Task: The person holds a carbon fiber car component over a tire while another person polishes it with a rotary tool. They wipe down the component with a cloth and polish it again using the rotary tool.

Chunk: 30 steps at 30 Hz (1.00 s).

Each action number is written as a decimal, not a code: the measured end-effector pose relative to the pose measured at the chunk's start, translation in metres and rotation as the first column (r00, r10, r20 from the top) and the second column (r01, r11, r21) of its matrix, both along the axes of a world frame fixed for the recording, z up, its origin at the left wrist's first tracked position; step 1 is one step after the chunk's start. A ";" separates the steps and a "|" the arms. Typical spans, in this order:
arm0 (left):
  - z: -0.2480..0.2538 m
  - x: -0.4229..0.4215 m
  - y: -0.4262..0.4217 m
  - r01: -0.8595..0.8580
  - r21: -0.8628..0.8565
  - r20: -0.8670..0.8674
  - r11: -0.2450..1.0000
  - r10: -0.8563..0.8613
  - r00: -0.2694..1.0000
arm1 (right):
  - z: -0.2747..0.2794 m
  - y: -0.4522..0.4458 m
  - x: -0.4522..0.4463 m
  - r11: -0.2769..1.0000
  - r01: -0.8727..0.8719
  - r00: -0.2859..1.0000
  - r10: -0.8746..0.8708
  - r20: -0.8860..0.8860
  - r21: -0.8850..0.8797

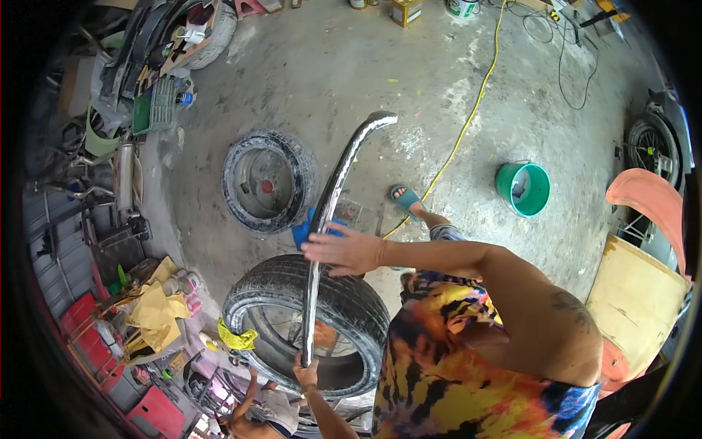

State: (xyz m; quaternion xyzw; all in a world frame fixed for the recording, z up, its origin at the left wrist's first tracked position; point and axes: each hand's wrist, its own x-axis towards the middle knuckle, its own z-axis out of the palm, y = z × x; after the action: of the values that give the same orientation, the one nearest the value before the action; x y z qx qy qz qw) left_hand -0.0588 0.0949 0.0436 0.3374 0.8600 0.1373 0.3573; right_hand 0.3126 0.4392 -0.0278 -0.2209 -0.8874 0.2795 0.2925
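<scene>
A long curved strip (336, 186), black with a glossy white-reflecting face, runs from upper centre down across a large upright tyre (314, 282). My left hand (306, 373) grips the strip's lower end. Across its middle lies my right hand (344, 250), fingers spread and stretched out over the surface. A blue cloth or glove (302, 234) shows behind the strip, beside my right hand. The tyre stands right behind the strip's lower half. On its left rim hangs a yellow cloth (236, 335).
Another tyre (232, 183) lies flat on the floor. A green bucket (523, 189) stands right of my sandalled foot (406, 200), near a yellow cable (479, 95). Piled parts and a green crate (153, 107) line the left. Another person (274, 417) is at the bottom.
</scene>
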 end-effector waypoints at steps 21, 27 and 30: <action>-0.005 0.001 -0.010 -0.073 -0.063 -0.042 0.995 0.071 0.997 | -0.014 0.034 0.021 0.985 0.078 0.997 -0.078 0.007 -0.151; 0.031 0.013 -0.003 0.079 -0.349 -0.166 0.934 -0.144 0.976 | -0.071 0.083 0.059 0.897 0.353 0.935 -0.328 0.133 -0.265; 0.029 0.012 0.000 0.062 -0.390 -0.204 0.919 -0.151 0.967 | -0.098 0.108 0.080 0.819 0.472 0.880 -0.463 0.108 -0.328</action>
State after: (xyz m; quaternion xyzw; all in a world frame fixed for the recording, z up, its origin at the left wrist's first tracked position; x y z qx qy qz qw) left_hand -0.0464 0.0949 0.0724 0.3219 0.8861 -0.0918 0.3207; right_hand 0.3924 0.5473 -0.1263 -0.4826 -0.7466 0.3473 0.2985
